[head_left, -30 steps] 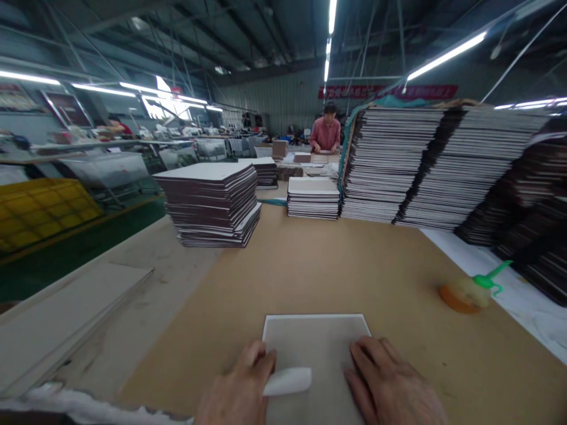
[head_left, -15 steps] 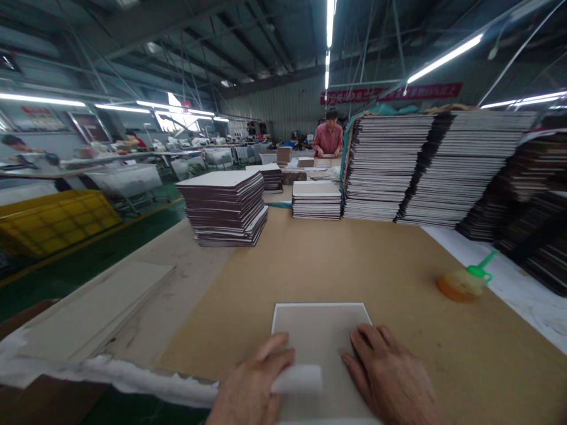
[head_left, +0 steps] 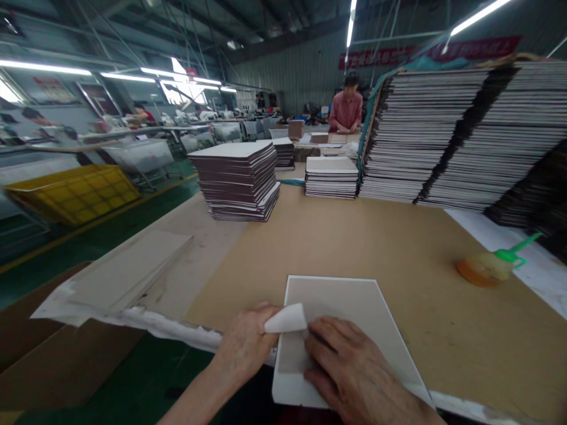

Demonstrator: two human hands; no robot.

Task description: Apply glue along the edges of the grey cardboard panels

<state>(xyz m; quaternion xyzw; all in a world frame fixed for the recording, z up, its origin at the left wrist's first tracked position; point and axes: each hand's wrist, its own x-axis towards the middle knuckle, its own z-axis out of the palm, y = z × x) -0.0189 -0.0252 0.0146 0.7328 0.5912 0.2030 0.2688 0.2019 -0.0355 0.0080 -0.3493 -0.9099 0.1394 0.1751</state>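
Observation:
A flat grey board with white edges (head_left: pixel 349 301) lies at the near edge of the table, its near end sticking out past that edge. My left hand (head_left: pixel 248 333) is closed around a white flat piece (head_left: pixel 287 319), like a strip or scraper, at the board's left edge. Whether this piece is paper or plastic I cannot tell. My right hand (head_left: pixel 341 360) rests on the board's face, palm down, fingers slightly bent and apart, holding nothing. Its fingertips are close to the white piece.
Stacks of dark-edged boards (head_left: pixel 239 183) and a lower stack (head_left: pixel 331 177) stand at the back, beside a tall stack (head_left: pixel 416 136). A green-capped bottle (head_left: pixel 485 268) with amber liquid lies right. A co-worker (head_left: pixel 345 109) stands beyond. Loose sheets (head_left: pixel 133 265) lie left.
The board has been pulled nearer and turned somewhat, now overhanging the table edge. My left hand moved to its left edge with the white piece; my right hand shifted left across the board.

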